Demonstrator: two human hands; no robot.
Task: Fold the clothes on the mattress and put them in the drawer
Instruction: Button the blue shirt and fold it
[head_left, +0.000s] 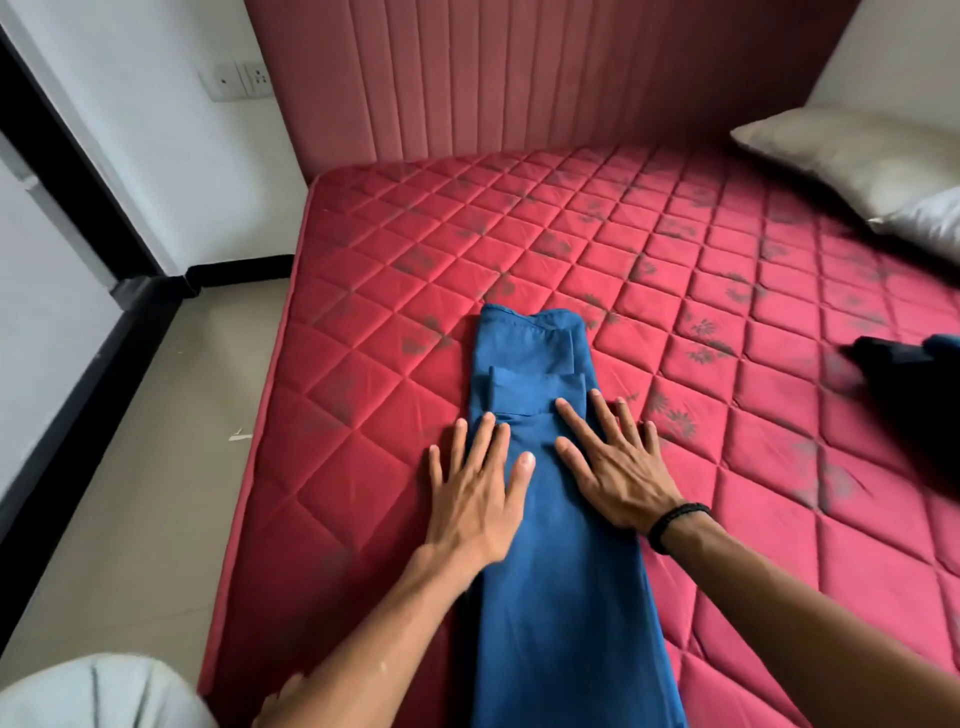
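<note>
A blue garment (535, 364) lies folded into a long narrow strip on the red quilted mattress (363, 322), running from the near edge toward the headboard. My left hand (480, 488) rests flat with spread fingers on the strip's left edge, partly on the mattress. Palm down on the strip's right edge lies my right hand (613, 467), a black bracelet at its wrist. Neither hand grips the cloth. A dark garment (904, 384) sits at the mattress's right edge, partly cut off by the frame.
A padded red headboard (519, 78) stands behind the mattress. Two pillows (857, 156) lie at the far right. Beige floor (135, 441) runs along the left side of the bed, bounded by a white wall with black trim. No drawer is in view.
</note>
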